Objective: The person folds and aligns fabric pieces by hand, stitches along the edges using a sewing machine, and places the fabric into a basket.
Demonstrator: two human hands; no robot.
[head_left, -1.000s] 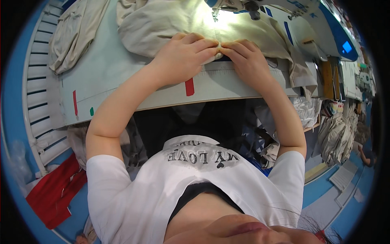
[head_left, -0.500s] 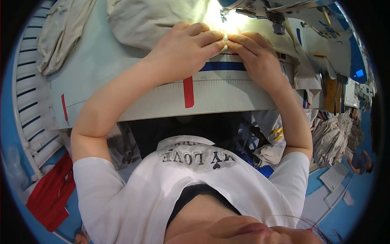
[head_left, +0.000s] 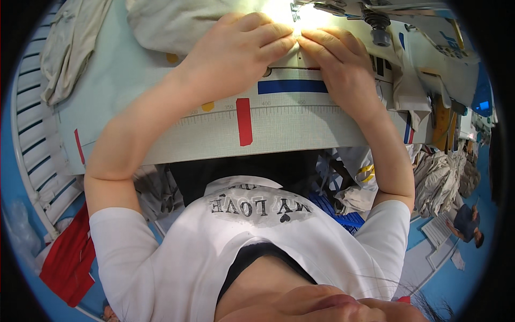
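Pale beige cloth (head_left: 166,27) lies in a soft heap on the work table, partly beyond the upper edge of view. My left hand (head_left: 241,48) pinches the cloth, its fingertips pointing right. From the other side, my right hand (head_left: 340,64) presses its closed fingers onto the same cloth. The fingertips of both hands almost meet, just on the near side of the presser foot (head_left: 294,12) of a sewing machine (head_left: 391,13). Bright light washes out the cloth there, so its fold or seam cannot be made out.
The table (head_left: 188,145) carries a ruler scale, red tape (head_left: 244,122) and a blue strip (head_left: 295,86). A beige garment (head_left: 75,43) lies by a white slatted rack (head_left: 32,118) at left. Beige fabric (head_left: 442,177) is piled at right, near another person (head_left: 468,221). Red cloth (head_left: 70,257) hangs lower left.
The view has shifted slightly, and both hands with the cloth appear a little farther up, by the presser foot. The grip looks the same. The person at right has moved a little.
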